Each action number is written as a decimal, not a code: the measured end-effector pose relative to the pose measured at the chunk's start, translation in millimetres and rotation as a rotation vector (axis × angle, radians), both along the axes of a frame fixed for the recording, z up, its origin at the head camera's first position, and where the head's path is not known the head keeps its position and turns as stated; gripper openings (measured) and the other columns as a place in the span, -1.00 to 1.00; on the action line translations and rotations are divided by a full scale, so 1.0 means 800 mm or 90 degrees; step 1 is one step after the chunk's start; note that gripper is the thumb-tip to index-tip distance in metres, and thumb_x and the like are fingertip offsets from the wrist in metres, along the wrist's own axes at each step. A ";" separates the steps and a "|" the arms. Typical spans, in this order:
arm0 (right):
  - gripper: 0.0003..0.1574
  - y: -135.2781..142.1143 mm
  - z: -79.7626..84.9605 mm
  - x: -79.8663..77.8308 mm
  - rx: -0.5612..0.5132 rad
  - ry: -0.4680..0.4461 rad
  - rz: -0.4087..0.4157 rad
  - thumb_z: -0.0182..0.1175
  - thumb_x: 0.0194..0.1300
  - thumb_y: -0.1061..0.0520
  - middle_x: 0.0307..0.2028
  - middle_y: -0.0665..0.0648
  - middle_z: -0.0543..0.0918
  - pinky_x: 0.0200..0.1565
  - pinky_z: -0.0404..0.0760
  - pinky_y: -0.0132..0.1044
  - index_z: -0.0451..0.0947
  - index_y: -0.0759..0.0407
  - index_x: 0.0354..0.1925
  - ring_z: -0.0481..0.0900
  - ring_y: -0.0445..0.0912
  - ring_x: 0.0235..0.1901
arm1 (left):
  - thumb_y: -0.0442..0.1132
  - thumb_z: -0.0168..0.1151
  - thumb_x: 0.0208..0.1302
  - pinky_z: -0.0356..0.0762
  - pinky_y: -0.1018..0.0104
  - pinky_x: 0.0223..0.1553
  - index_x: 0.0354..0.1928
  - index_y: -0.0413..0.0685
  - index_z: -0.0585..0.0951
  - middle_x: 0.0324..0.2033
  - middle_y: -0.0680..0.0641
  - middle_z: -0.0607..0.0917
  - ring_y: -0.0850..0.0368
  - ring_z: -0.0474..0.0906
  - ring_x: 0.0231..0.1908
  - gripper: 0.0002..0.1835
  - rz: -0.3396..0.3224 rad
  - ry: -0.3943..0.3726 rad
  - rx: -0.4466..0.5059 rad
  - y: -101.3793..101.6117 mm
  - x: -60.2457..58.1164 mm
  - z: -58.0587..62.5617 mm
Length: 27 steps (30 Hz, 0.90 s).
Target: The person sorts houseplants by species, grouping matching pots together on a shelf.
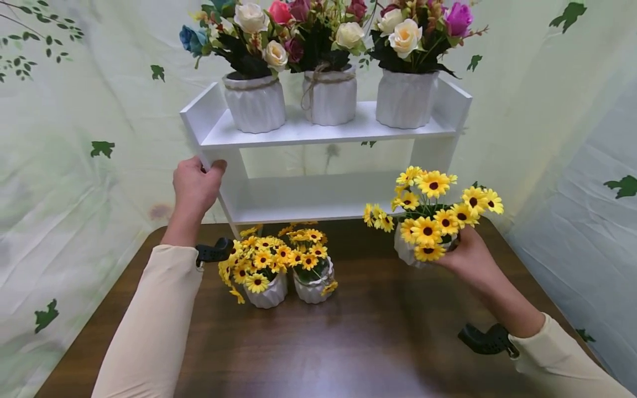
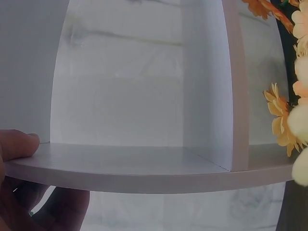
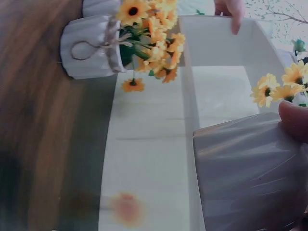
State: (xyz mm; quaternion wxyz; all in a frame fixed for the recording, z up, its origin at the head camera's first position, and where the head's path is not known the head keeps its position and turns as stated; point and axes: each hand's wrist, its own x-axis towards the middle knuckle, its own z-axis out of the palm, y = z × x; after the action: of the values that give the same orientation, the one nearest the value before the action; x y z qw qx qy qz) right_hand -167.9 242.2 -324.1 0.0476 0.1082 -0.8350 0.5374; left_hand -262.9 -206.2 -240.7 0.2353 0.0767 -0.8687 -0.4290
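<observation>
My left hand (image 1: 196,185) grips the left side panel of a white two-tier shelf (image 1: 318,138). In the left wrist view its thumb (image 2: 21,144) lies on the inner face, with fingers behind the panel. My right hand (image 1: 473,257) holds a white ribbed pot of yellow daisies (image 1: 410,249) in front of the shelf's right end, off the table. The right wrist view shows that pot (image 3: 250,178) close up, with the thumb on its rim. Two more potted yellow daisies, a left one (image 1: 269,293) and a right one (image 1: 313,284), stand before the shelf's left half.
On the shelf's top tier stand three white pots of artificial roses, the left pot (image 1: 255,105), middle pot (image 1: 329,97) and right pot (image 1: 405,99). The brown wooden table (image 1: 348,342) lies below. A leaf-patterned cloth (image 1: 89,182) hangs behind and at the sides.
</observation>
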 end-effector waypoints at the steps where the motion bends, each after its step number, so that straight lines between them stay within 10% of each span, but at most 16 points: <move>1: -0.10 -0.001 0.002 -0.002 -0.002 0.000 -0.001 0.40 0.20 0.18 0.10 -0.12 0.44 -0.11 0.61 -0.49 0.17 0.22 0.37 0.47 -0.38 -0.02 | -0.08 0.01 0.36 0.58 -0.16 0.03 0.06 -0.28 0.62 0.02 -0.37 0.68 -0.21 0.59 -0.01 -0.55 0.001 0.001 -0.002 0.001 0.000 0.000; 12: 0.16 -0.015 0.022 -0.022 0.012 -0.042 -0.042 0.49 0.09 -0.04 0.38 0.11 0.32 -0.02 0.55 -0.44 0.05 -0.05 0.48 0.40 -0.07 0.22 | -0.08 0.00 0.37 0.58 -0.22 0.08 0.09 -0.29 0.60 0.05 -0.36 0.68 -0.27 0.61 0.04 -0.54 -0.010 -0.006 -0.001 0.004 0.001 -0.002; 27: 0.32 -0.034 0.047 -0.061 -0.033 -0.088 -0.041 0.51 0.05 -0.10 0.52 0.13 0.13 0.40 0.23 0.23 -0.10 -0.08 0.54 0.16 0.09 0.43 | -0.10 0.00 0.36 0.58 -0.23 0.08 0.05 -0.30 0.61 0.03 -0.37 0.68 -0.28 0.61 0.03 -0.56 -0.004 0.005 0.003 0.000 0.006 0.001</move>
State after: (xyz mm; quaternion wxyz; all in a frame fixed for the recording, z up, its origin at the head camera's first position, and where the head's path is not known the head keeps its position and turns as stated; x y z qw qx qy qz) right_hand -216.9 214.7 -286.6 0.0099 0.0425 -0.8253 0.5630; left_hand -258.3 -206.3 -239.9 0.2369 0.0730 -0.8671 -0.4321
